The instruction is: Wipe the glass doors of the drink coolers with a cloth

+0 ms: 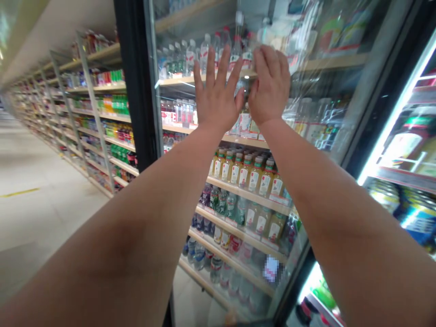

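My left hand (217,93) is raised in front of the glass door (323,109) of a drinks cooler, fingers spread and palm toward the pane. It holds nothing. Close on its right, my right hand (270,86) is also up by the glass, its fingers together and bent. Anything inside its grasp is hidden. Shiny, wrinkled-looking streaks (303,50) show on the pane beyond the right hand; whether they are clear film or reflections I cannot tell. Behind the glass, yellow-drink bottles (254,175) with white labels stand in a row.
Wooden-edged shelves (245,193) inside the cooler carry several rows of bottles. A black door frame (134,77) runs along the left. Long store shelves (91,100) of drinks recede beyond it over a pale floor (37,222). Another lit cooler (405,150) stands at right.
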